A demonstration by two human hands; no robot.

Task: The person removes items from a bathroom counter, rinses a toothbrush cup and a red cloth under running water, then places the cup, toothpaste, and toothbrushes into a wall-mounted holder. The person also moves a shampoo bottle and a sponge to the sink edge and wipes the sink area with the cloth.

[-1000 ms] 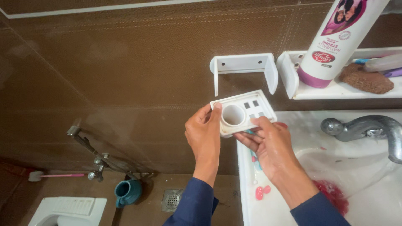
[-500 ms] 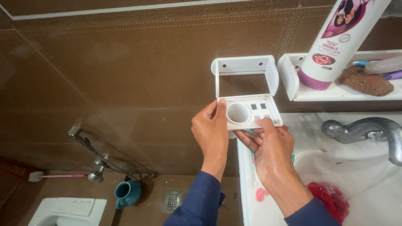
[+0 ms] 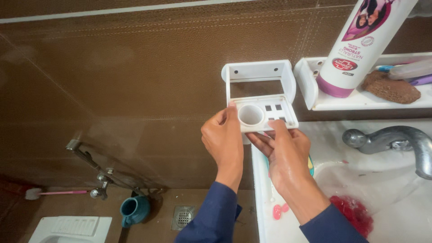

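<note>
Both hands hold a white plastic holder insert (image 3: 263, 114) with one round hole and several small square slots. My left hand (image 3: 223, 141) grips its left edge, thumb on the rim. My right hand (image 3: 283, 155) supports it from below, thumb on the front edge. The insert sits level right under a white U-shaped wall bracket (image 3: 258, 76) fixed to the brown tiled wall, its back edge touching the bracket's lower ends.
A white shelf (image 3: 360, 100) at the right carries a tall white and purple bottle (image 3: 357, 45), a brown stone and tubes. Below lie a white washbasin (image 3: 360, 180) with a metal tap (image 3: 391, 139) and something red. Lower left: wall tap, teal mug, floor drain, squat toilet.
Both hands have lifted the insert up and toward the wall, from a tilted position below the bracket to level against the bracket's lower ends.
</note>
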